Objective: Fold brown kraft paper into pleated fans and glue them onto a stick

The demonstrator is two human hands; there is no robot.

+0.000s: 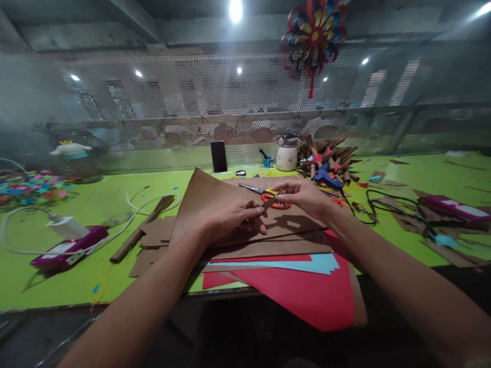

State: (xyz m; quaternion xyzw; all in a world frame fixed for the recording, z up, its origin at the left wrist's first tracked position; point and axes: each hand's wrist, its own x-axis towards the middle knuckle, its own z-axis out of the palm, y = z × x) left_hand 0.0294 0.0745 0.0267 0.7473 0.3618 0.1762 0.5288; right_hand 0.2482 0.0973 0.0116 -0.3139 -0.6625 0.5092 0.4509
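Note:
My left hand (233, 217) is closed around the lower end of a small folded strip of brown paper (268, 203). At the strip's upper end, my right hand (301, 197) pinches it between thumb and fingertips. Both hands are just above a stack of brown paper sheets (268, 247). Behind the strip lies a pair of scissors (251, 188) with orange-red and yellow handles, partly hidden by my right hand. Red paper (307, 296) and light blue paper (326, 263) stick out from under the brown stack.
A blue glue gun (328, 176) lies beside a pile of brown paper bundles (341, 153). On the left are a rolled brown paper (132, 244), a purple power strip (72, 253) with a white cable, and colourful paper stars (30, 186). A white jar (287, 155) stands behind.

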